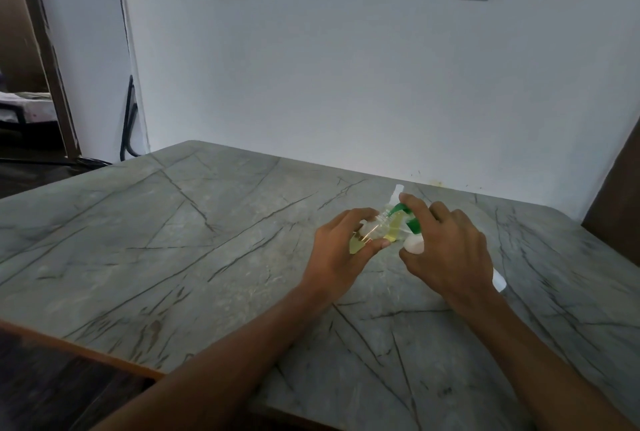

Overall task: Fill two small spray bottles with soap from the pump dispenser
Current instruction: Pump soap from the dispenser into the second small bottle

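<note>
My left hand grips a small clear spray bottle holding yellowish liquid, tilted with its open neck toward the green pump nozzle. My right hand curls over the green head of the pump dispenser, whose pale yellow soap shows between my hands. A white rounded piece sits under my right thumb; what it is I cannot tell. Behind the dispenser a white-topped object stands, blurred. Another white piece lies on the table behind my right wrist, mostly hidden.
All this is on a grey marble-patterned table set against a white wall. The table's front-left edge has an orange rim above a dark floor. A dark wooden panel stands at the right, a doorway at far left.
</note>
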The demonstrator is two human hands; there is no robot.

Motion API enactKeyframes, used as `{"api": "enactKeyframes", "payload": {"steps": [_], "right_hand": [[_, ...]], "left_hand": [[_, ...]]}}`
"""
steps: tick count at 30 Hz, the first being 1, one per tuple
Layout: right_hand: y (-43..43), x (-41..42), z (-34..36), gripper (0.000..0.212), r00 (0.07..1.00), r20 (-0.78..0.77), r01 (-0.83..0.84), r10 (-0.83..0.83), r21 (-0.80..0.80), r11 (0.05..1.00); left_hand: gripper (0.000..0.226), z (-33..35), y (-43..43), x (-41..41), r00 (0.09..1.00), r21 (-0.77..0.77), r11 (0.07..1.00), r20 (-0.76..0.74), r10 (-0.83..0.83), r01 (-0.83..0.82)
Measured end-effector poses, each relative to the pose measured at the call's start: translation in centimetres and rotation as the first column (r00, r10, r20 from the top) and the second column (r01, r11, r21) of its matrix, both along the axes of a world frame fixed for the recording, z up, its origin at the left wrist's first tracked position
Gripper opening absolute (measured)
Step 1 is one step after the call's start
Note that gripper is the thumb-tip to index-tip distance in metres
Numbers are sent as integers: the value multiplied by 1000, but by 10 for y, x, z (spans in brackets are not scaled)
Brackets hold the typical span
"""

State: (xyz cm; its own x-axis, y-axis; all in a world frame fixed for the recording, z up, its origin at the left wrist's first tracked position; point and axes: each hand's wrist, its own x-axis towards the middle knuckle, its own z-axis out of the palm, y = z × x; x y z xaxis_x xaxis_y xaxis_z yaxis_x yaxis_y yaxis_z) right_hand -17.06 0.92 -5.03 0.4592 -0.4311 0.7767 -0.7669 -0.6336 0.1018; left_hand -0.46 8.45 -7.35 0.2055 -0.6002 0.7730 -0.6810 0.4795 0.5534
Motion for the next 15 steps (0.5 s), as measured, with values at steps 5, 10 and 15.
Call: {"api": "enactKeyframes", "payload": {"steps": [5,10,15], "right_hand": [[-1,-2,0,85,999,37,-32,32,15,999],[2,-1,-2,87,1000,25,-7,7,13,1000],[3,-4,-2,94,1000,-23,9,-9,-12,1000]], "left_hand": [[46,0,0,-1,1000,-12,1000,22,-17,18],[46,2,3,-2,1000,-17,999,-6,-28,28],[46,3,1,0,999,-20,1000,-31,-11,10]]}}
